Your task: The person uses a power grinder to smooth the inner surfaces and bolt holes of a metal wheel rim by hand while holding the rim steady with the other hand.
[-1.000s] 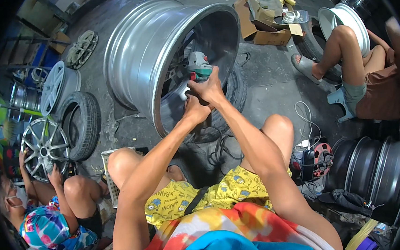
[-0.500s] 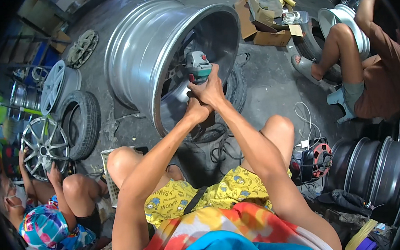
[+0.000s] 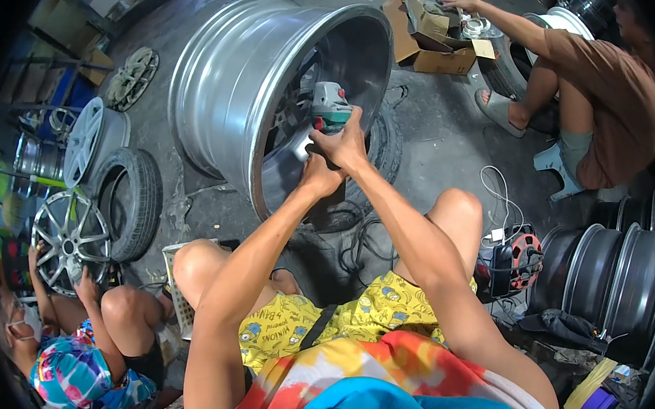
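Note:
A large silver wheel rim point(image 3: 223, 97) rests on its side in front of me, partly over a tyre point(image 3: 386, 161), its open face toward the right. Just inside that opening is a grey-and-green power tool point(image 3: 330, 97) with red parts, which looks like an angle grinder. My right hand point(image 3: 345, 140) grips the tool's body, thumb toward the left. My left hand point(image 3: 321, 172) is closed just below it, apparently on the same tool; its fingertips are partly hidden. The tool's working end is hidden.
Co-workers sit at left point(image 3: 87, 369), handling a spoked wheel point(image 3: 69, 240), and at right point(image 3: 609, 113), reaching toward a cardboard box point(image 3: 443, 61). Around me are tyres point(image 3: 139, 208), wheels point(image 3: 580, 284), a cable reel point(image 3: 520, 262), cords point(image 3: 362, 248) and a plastic crate point(image 3: 184, 293).
The co-worker at the right has leaned forward and stretched an arm leftward to the cardboard box. My hands and the tool have shifted only slightly within the rim.

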{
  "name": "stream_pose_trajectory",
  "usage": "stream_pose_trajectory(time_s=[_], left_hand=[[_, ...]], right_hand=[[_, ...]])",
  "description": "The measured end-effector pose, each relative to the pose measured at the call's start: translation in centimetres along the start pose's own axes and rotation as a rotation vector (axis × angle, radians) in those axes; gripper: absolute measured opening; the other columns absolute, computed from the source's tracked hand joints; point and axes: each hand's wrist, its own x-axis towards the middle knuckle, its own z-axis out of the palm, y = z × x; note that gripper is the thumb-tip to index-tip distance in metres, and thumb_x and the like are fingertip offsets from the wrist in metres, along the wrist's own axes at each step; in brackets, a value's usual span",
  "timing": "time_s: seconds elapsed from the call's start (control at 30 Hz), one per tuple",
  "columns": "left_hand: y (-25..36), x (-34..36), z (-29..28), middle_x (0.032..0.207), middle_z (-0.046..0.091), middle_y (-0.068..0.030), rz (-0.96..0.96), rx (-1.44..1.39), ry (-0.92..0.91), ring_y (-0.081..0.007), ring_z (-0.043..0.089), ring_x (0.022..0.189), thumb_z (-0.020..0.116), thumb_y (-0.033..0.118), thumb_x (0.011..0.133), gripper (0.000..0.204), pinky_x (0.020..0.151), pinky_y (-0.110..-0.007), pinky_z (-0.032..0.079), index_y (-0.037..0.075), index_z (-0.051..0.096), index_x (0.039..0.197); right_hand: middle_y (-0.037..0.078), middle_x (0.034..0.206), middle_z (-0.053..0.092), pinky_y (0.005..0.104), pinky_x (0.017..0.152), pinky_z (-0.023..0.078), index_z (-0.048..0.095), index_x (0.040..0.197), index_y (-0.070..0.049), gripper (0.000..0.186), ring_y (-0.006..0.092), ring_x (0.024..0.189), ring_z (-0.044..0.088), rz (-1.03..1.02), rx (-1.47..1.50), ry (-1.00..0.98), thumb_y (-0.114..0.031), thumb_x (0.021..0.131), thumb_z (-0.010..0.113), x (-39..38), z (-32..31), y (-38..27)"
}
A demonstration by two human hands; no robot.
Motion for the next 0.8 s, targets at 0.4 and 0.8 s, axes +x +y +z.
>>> stream_pose_trajectory(time_s=[0.4, 0.8], left_hand=[[-0.5, -1.1, -0.7, 0.148, 0.038, -0.0469, -0.007, -0.003, -0.033, -0.0514, 0.044, 0.141, 0.077, 0.053, 0.083, 0.125, 0.117, -0.047, 0.038, -0.028, 0.008, 0.148], [-0.7, -0.9, -0.4, 0.148, 0.040, -0.0454, -0.051, 0.066, 0.006, -0.0490, 0.044, 0.142, 0.078, 0.051, 0.083, 0.124, 0.118, -0.045, 0.037, -0.027, 0.007, 0.150]], right_hand=[[0.024, 0.106, 0.066, 0.0412, 0.084, 0.057, 0.033, 0.124, 0.006, 0.090, 0.0316, 0.094, 0.069, 0.056, 0.040, -0.017, -0.035, 0.070, 0.091, 0.3, 0.8, 0.8], [0.027, 0.105, 0.068, 0.0439, 0.086, 0.057, 0.032, 0.124, 0.005, 0.090, 0.0347, 0.095, 0.071, 0.081, 0.060, -0.020, -0.036, 0.067, 0.089, 0.4, 1.4, 1.2]])
